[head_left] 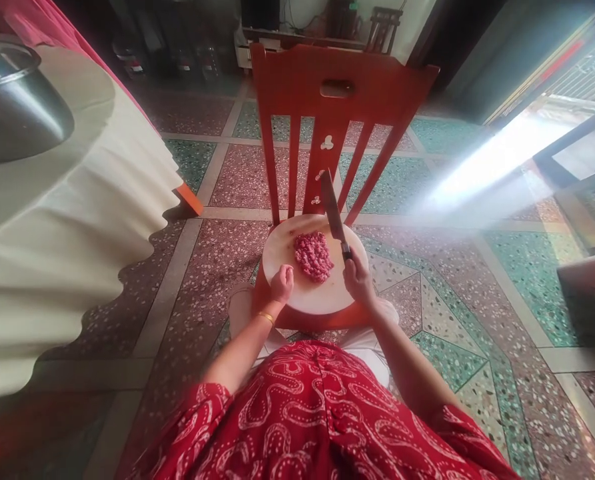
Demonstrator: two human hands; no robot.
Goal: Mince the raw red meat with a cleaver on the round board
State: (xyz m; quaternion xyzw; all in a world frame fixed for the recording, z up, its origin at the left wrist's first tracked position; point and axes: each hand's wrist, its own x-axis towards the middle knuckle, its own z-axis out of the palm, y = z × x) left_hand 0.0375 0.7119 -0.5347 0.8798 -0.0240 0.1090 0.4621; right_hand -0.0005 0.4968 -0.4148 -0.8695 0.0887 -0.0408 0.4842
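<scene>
A mound of chopped red meat [314,257] lies in the middle of a round, pale cutting board [322,303]. My right hand [359,277] is wrapped round the dark handle of a kitchen knife [332,207]. Its blade points up and away from me, tilted over the board's far right part. At the left of the meat, my left hand [282,283] is closed in a fist over the board's edge. Whether anything is inside that fist cannot be seen. A gold-coloured bangle [266,317] circles the left wrist.
The board rests on the seat of a red wooden chair [297,80], whose slatted back rises behind it. To the left, a cloth-covered table [92,153] carries a steel pot [22,107]. Bright light falls through a doorway at the right onto the patterned floor [257,177].
</scene>
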